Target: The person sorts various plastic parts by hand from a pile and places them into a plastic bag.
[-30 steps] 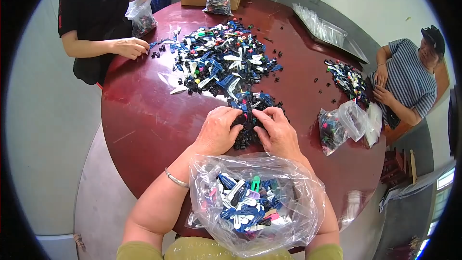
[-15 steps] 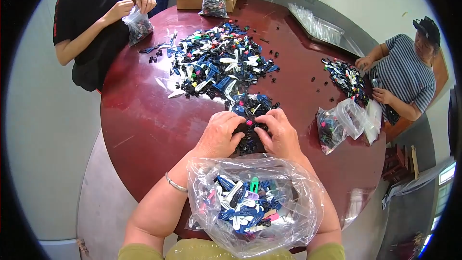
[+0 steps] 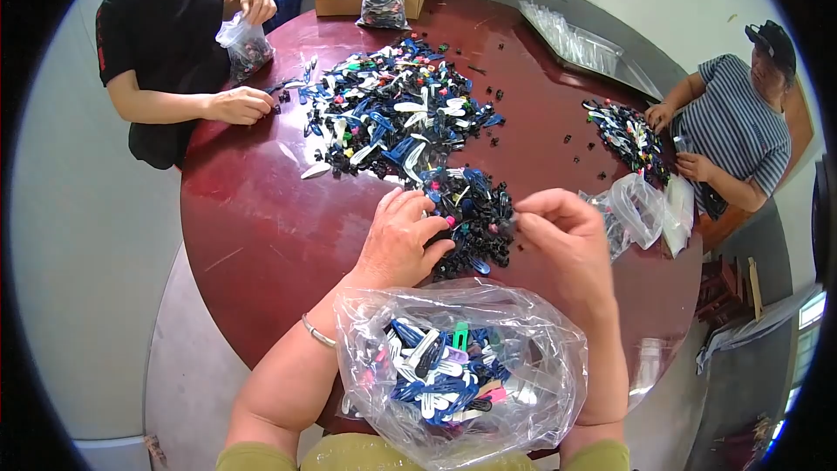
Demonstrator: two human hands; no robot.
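My left hand (image 3: 397,240) lies against the left side of a small pile of mostly black hair clips (image 3: 475,209), thumb and fingers apart. A pink clip (image 3: 450,221) shows by its index fingertip. On the pile's right side, my right hand (image 3: 571,240) is closed in a pinch, slightly blurred; whatever is at its fingertips is too small to name. A clear plastic bag (image 3: 558,349) stands open between my forearms, near my body. Inside it are blue, white and black snap hair clips (image 3: 445,375), with a green clip (image 3: 460,337) among them.
A larger heap of mixed clips (image 3: 392,113) spreads across the round red table (image 3: 253,253). One person (image 3: 174,52) reaches to it at the left; another (image 3: 732,122) handles a smaller heap (image 3: 623,135) at the right. Filled bags, a cardboard box (image 3: 336,2) and a tray (image 3: 593,48) stand around.
My right hand has moved right, away from my left hand, and its fingers have come together. At the left, the other person's hand has left the bag and reached down to the table.
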